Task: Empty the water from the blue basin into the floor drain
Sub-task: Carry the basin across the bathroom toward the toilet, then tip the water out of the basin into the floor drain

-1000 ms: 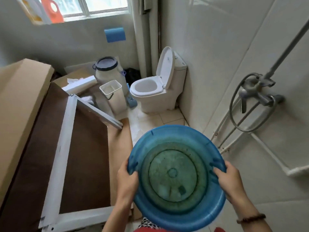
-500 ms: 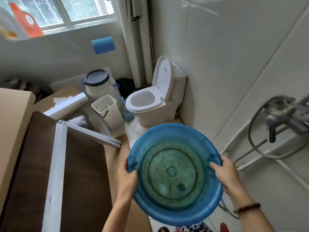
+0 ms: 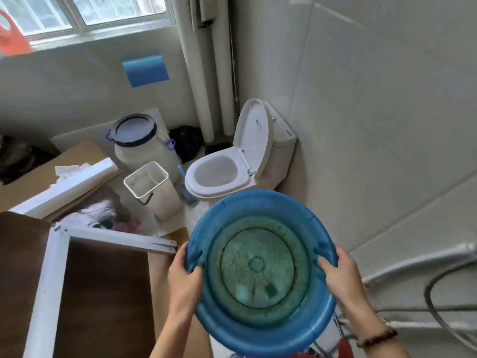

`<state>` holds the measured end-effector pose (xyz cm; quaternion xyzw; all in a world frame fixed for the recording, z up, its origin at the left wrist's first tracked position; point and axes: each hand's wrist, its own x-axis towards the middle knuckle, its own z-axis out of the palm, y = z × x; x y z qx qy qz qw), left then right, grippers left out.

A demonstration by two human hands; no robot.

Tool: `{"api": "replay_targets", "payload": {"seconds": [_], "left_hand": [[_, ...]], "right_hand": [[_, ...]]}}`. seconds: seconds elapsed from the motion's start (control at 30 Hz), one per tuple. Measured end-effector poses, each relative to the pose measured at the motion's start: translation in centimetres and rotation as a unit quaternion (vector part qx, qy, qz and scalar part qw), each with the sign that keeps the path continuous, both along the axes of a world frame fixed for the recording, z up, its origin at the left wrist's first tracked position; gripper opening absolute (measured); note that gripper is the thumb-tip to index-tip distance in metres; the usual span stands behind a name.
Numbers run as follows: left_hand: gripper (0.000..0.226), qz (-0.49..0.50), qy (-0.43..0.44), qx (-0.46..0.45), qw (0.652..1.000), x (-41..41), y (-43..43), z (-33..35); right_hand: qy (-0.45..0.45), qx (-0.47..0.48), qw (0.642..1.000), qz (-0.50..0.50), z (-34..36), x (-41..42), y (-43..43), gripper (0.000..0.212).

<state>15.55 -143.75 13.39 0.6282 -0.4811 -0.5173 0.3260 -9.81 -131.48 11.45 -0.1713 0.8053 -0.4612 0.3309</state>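
I hold the blue basin [image 3: 260,272] level in front of me, my left hand [image 3: 184,282] and right hand [image 3: 340,277] gripping its rim. I see no floor drain. I should walk slowly and tip only over it.

No text can be read; a small mark on the toilet lid [image 3: 254,130] is too blurred
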Motion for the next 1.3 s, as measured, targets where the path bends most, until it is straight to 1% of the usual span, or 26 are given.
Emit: {"api": "replay_targets", "payload": {"seconds": [0.23,0.33,0.4,0.5,0.63,0.8,0.93,1.03,1.13,1.23,1.3], "left_hand": [[0.054,-0.046,0.005,-0.015,0.999,-5.3,-9.7,-0.2],[0.060,-0.074,0.016,-0.020,0.997,-7.3,-13.4,-0.6],[0.061,-0.099,0.010,-0.020,0.995,-8.6,-15.9,-1.1],[0.054,-0.131,0.010,-0.017,0.991,-10.6,-19.2,-2.1],[0.054,-0.185,0.008,0.004,0.983,-13.1,-23.1,-3.6],[0.058,-0.280,-0.017,-0.010,0.960,-16.6,-26.8,-5.6],[0.059,-0.328,-0.025,-0.007,0.944,-19.1,-28.6,-9.0],[0.062,-0.337,-0.040,0.005,0.940,-20.3,-29.1,-11.6],[0.061,-0.353,-0.041,0.024,0.935,-21.4,-29.1,-15.2],[0.067,-0.368,-0.043,0.035,0.928,-22.1,-28.6,-19.4],[0.064,-0.372,-0.052,0.045,0.926,-22.5,-28.2,-22.0]], "right_hand": [[-0.003,-0.012,1.000,-0.020,0.7,-4.8,-8.0,0.018],[-0.002,-0.016,0.999,-0.045,0.6,-6.1,-10.4,0.018],[-0.003,-0.017,0.997,-0.072,0.2,-6.9,-11.8,0.018],[-0.005,-0.015,0.993,-0.121,-1.0,-7.5,-13.3,0.020],[-0.017,-0.011,0.979,-0.202,-2.7,-7.1,-14.4,0.021],[-0.011,0.005,0.957,-0.290,-5.4,-6.6,-15.7,0.020],[-0.018,0.008,0.938,-0.347,-8.2,-6.4,-16.2,0.020],[-0.023,0.024,0.926,-0.376,-10.6,-6.6,-16.2,0.020],[-0.031,0.033,0.922,-0.384,-13.8,-7.0,-15.6,0.019],[-0.038,0.040,0.917,-0.396,-17.6,-7.3,-14.8,0.019],[-0.045,0.044,0.912,-0.406,-20.0,-7.4,-14.4,0.019]]}}
